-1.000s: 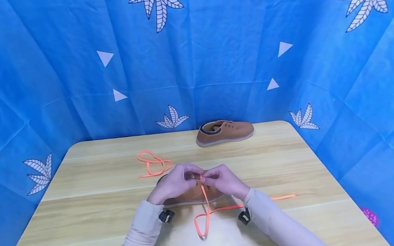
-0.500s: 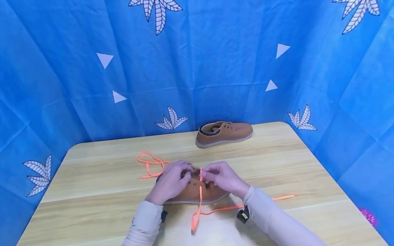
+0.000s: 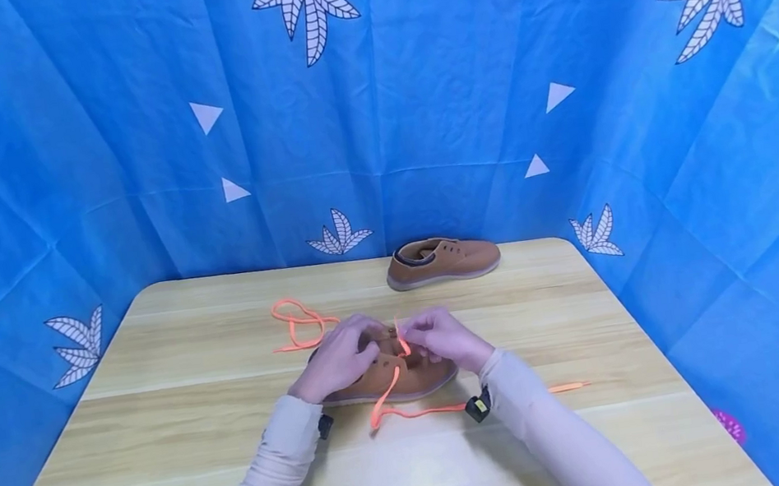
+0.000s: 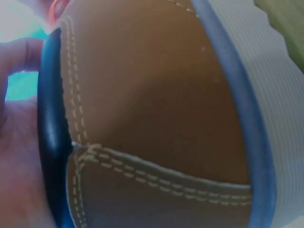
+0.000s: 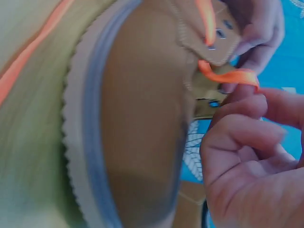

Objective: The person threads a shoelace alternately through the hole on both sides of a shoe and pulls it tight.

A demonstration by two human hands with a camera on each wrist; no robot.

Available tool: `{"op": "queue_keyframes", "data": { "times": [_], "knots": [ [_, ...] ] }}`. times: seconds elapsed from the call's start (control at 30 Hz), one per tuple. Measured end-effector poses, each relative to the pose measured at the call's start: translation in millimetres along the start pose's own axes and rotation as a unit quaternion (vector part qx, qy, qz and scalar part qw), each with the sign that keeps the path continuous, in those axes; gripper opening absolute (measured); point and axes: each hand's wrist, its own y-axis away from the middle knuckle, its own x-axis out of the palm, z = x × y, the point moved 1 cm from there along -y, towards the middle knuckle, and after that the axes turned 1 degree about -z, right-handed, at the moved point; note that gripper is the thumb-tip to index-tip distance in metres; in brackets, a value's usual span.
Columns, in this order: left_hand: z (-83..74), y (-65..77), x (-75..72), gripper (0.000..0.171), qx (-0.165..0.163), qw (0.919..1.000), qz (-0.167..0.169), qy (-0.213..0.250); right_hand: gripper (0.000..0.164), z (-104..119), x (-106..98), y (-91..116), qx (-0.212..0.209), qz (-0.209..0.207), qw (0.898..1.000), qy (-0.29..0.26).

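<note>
A brown leather shoe [image 3: 420, 384] with a pale sole lies on the table, toe to the right. An orange shoelace [image 3: 382, 406] passes through an eyelet on its near flap and comes out inside the opening. My right hand [image 3: 447, 343] pinches this lace between thumb and forefinger over the shoe; the right wrist view shows the taut orange strip [image 5: 232, 77] there. My left hand [image 3: 337, 360] grips the shoe over its opening, fingers at the far eyelets. In the left wrist view, stitched brown leather [image 4: 152, 95] fills the middle, part of the left hand [image 4: 19, 133] beside it.
A second brown shoe [image 3: 443, 262], without a lace, stands at the back edge. Another orange lace [image 3: 303, 321] lies looped behind my left hand. The first lace's tail [image 3: 568, 387] runs right under my right wrist. Blue patterned cloth [image 3: 371, 113] hangs around the wooden table [image 3: 163, 441].
My right hand has drawn the lace up through the shoe, and its loop in front has shrunk towards the shoe. The left hand has shifted slightly back from the right hand's fingers.
</note>
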Motion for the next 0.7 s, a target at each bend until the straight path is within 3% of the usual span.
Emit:
{"op": "queue_keyframes", "data": {
  "times": [0.23, 0.7],
  "knots": [
    [0.8, -0.3, 0.0, 0.033, 0.010, 0.9999, -0.002, -0.008, 0.021, -11, 8, -8, 0.039, 0.033, 0.999, -0.002],
    [0.8, 0.0, -1.0, 0.030, 0.008, 1.0000, -0.003, 0.003, 0.023, -17, 17, -12, 0.051, -0.039, 0.998, 0.005]
  ]
}}
